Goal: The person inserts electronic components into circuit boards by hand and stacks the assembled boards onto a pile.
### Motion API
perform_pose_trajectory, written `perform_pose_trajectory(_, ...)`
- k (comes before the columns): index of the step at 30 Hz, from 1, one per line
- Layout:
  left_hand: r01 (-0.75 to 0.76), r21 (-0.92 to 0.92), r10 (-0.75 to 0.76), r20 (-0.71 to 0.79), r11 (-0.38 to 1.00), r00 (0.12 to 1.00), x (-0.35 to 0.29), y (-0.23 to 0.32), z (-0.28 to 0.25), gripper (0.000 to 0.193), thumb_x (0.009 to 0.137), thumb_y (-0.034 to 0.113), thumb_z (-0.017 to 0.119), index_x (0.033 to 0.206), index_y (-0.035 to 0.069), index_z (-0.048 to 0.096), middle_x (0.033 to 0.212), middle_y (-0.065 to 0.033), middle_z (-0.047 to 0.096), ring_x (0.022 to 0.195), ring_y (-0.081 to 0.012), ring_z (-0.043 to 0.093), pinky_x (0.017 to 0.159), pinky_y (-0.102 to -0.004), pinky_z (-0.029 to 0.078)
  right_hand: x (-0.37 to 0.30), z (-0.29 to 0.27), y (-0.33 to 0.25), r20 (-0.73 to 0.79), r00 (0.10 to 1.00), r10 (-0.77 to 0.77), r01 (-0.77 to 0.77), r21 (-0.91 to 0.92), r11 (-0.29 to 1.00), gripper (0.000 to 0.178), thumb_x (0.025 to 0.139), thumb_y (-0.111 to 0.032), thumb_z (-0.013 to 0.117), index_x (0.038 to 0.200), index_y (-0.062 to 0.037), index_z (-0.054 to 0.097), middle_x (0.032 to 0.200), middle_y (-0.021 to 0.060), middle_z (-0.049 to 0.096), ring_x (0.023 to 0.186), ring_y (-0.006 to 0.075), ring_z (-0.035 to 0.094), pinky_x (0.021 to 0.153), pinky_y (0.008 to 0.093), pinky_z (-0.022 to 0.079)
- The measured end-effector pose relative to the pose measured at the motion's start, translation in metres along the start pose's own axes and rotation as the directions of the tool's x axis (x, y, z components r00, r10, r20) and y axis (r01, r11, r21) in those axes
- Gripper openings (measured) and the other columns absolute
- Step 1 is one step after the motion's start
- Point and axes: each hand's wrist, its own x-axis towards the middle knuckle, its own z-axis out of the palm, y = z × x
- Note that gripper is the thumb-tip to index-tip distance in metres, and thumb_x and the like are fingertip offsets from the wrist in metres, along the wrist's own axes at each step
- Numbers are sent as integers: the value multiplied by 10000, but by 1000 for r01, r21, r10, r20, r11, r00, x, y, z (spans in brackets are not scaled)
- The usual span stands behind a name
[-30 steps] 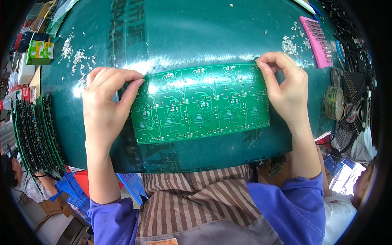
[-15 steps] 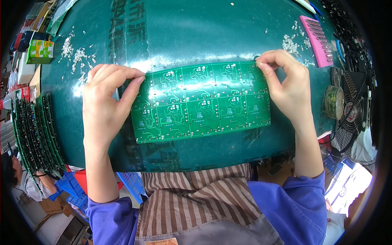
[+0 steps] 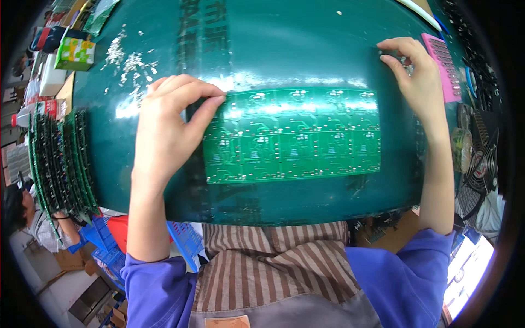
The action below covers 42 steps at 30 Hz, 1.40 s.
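A green printed circuit board (image 3: 295, 139) lies across the dark green table mat, its face dotted with small solder points and outlined into several repeated sections. My left hand (image 3: 175, 117) pinches its far left corner between thumb and fingers. Off the board, beyond its far right corner, my right hand (image 3: 418, 82) hovers with thumb and forefinger apart and nothing visible between them. That hand covers most of the spot where small clear parts were scattered. Beside it stands a pink foam strip (image 3: 443, 65) with a row of small dark parts.
Loose clear parts (image 3: 131, 63) are strewn at the far left. Many populated boards (image 3: 60, 158) stand stacked at the left edge, below a green-and-white box (image 3: 75, 53). A black fan (image 3: 482, 161) is at the right. Another person (image 3: 41, 218) sits at the lower left.
My right hand has let go of the board's far right corner and moved away to the far right, fingers parted. The left hand keeps its pinch. The whole view has shifted somewhat.
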Motion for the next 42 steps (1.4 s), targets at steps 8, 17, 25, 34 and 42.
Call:
perform_pose_trajectory(8, 37, -11, -37, 6, 999, 999, -1, 0, 1, 66, 822, 69, 753, 879, 37, 746, 888, -91, 735, 861, -254, 688, 843, -353, 486, 7, 3, 5, 44, 996, -72, 75, -70, 995, 76, 900, -79, 690, 951, -45, 644, 867, 51, 645, 801, 185, 597, 734, 312, 476)
perform_pose_trajectory(17, -3, 47, 5, -45, 999, 999, -7, -3, 8, 47, 859, 127, 744, 890, 94, 731, 856, -22, 681, 869, -233, 640, 972, -415, 389, -26, 3, -73, 45, 985, 168, -168, 480, 861, 47, 919, -27, 665, 925, 11, 639, 811, 12, 611, 738, 86, 523, 716, 236, 447)
perform_pose_trajectory(25, -28, 111, 36, -66, 993, 997, -7, 3, 9, 40, 855, 97, 738, 882, 87, 711, 891, -30, 702, 875, -219, 662, 961, -394, 396, -54, 22, -123, 86, 970, 229, -233, 609, 758, 52, 860, 32, 725, 892, -9, 718, 848, 82, 713, 755, 179, 680, 702, 282, 522)
perform_pose_trajectory(34, -66, 145, 76, -66, 987, 995, -11, 0, 9, 51, 842, 102, 750, 889, 101, 731, 892, -20, 691, 888, -210, 650, 960, -397, 385, -48, 33, -138, 95, 992, 87, -121, 457, 881, 99, 818, 48, 714, 877, -17, 666, 891, 94, 693, 859, 269, 660, 739, 351, 527)
perform_pose_trajectory(42, 11, 59, -7, -75, 998, 997, -13, -4, 8, 89, 831, 108, 768, 915, 83, 761, 901, -29, 703, 859, -205, 669, 909, -369, 424, -47, 35, -140, 123, 982, 141, -182, 454, 872, 124, 804, 53, 726, 877, -26, 664, 881, 101, 680, 843, 270, 646, 738, 359, 521)
